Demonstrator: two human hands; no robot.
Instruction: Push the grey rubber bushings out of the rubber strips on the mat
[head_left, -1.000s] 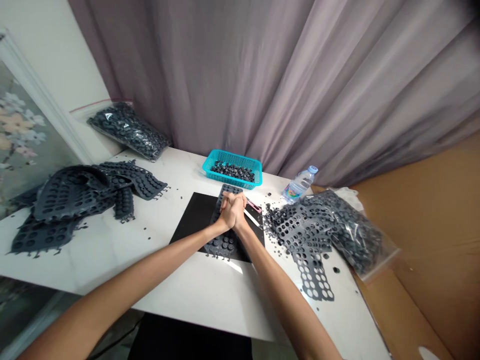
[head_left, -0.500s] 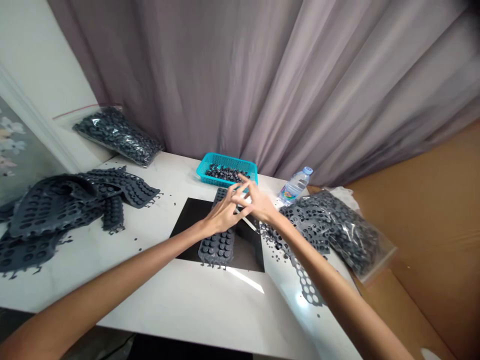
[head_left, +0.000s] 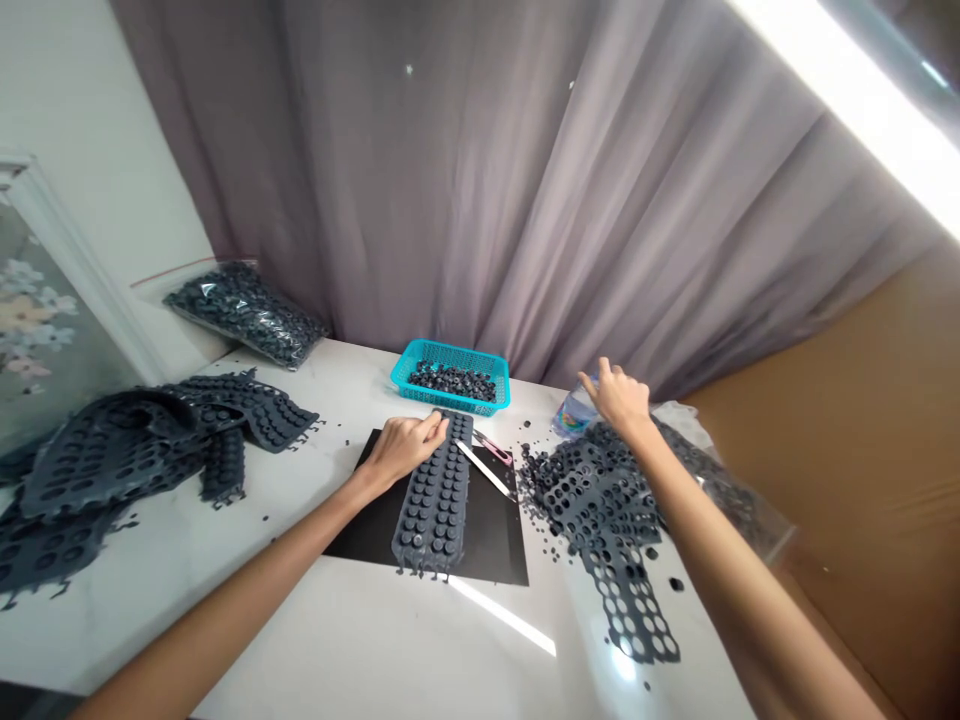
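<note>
My left hand (head_left: 409,447) is closed at the upper left edge of a dark grey rubber strip (head_left: 431,505) with rows of round studs. Its curled fingers hide whatever they may hold. The strip lies lengthwise on a black mat (head_left: 499,545). A pink-handled cutter (head_left: 495,450) and a slim white blade-like tool (head_left: 486,470) lie just right of the strip. Over to the right, my right hand (head_left: 622,395) is raised in front of a water bottle (head_left: 574,412), thumb and index finger apart. It covers the bottle's top; I cannot tell whether it touches it.
Behind the mat stands a turquoise basket (head_left: 450,400) of small black pieces. Perforated grey sheets (head_left: 600,490) and loose bits lie at right, near a clear bag (head_left: 739,500). More rubber sheets (head_left: 127,440) and a full bag (head_left: 247,310) occupy the left.
My hands, touching each other above the strip before, have separated. The left moved down-left to the strip's edge, the right moved right to the bottle. The view has tilted up.
</note>
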